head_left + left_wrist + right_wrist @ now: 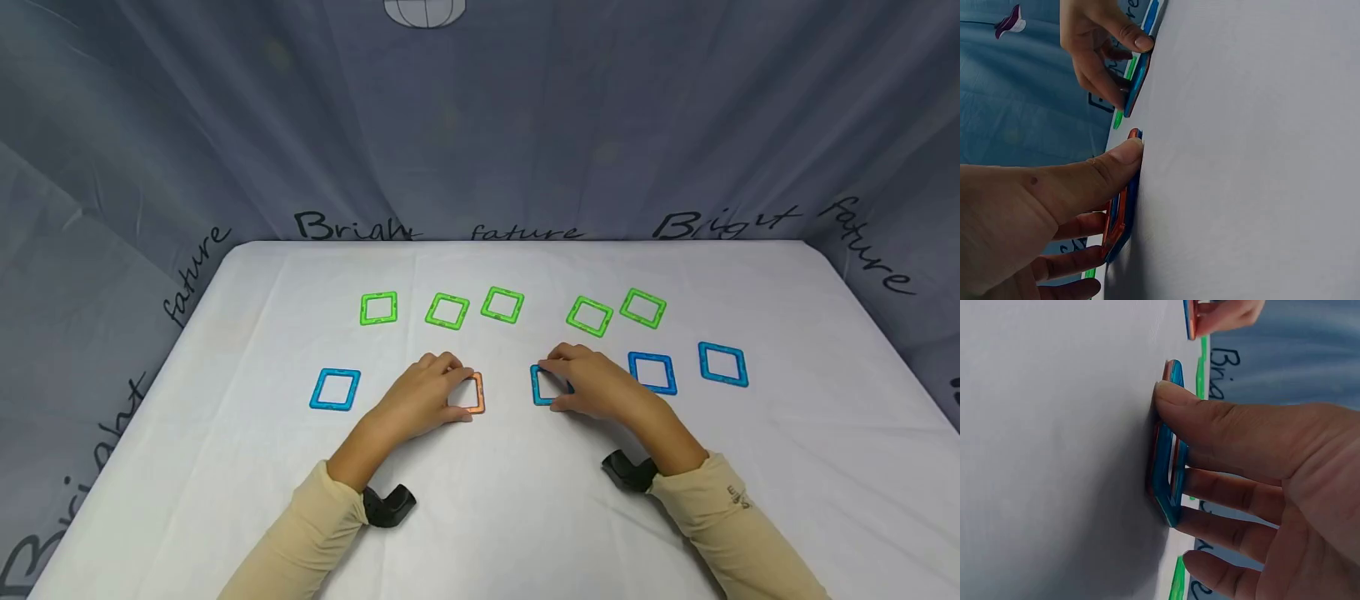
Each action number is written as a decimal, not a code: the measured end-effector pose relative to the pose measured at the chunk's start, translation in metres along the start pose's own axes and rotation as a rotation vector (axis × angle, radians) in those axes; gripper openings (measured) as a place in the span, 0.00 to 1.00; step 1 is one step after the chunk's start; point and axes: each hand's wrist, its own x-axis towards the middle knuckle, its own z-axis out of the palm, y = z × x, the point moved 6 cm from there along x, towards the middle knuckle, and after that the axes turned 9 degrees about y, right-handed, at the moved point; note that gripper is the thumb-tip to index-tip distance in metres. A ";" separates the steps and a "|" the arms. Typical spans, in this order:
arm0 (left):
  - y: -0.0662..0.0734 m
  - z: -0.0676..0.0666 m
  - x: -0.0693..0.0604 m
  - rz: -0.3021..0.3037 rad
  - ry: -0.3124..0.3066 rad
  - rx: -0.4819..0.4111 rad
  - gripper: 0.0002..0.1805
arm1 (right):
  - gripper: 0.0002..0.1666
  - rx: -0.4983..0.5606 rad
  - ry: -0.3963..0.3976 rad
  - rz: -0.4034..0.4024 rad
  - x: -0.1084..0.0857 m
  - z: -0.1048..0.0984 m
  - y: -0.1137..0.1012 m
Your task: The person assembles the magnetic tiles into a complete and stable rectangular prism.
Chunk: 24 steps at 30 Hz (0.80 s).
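Observation:
My left hand pinches an orange square magnetic tile, thumb on the near edge and fingers on the far one. In the left wrist view a blue layer lies directly beneath the orange. Across a small gap, my right hand grips a blue square magnetic tile the same way. An orange layer shows under that blue tile in the right wrist view. Both held pieces are flat and low, at or just above the white table; exact contact is unclear.
Several green square tiles, one of them far left, form a loose row at the back. A blue tile lies left of my left hand. Two more blue tiles, one near and one farther out, lie right of my right hand.

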 end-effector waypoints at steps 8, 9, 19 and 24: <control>0.007 0.003 0.000 0.026 -0.004 0.012 0.31 | 0.35 -0.016 -0.021 -0.001 -0.001 0.003 -0.012; 0.008 0.004 0.000 0.028 -0.005 0.011 0.31 | 0.35 -0.017 -0.023 -0.001 -0.002 0.004 -0.013; 0.015 0.006 0.001 0.053 0.002 0.043 0.31 | 0.34 -0.027 -0.006 -0.035 -0.002 0.005 -0.022; 0.018 0.007 0.000 0.071 0.021 0.040 0.30 | 0.34 -0.022 -0.012 -0.041 -0.003 0.007 -0.025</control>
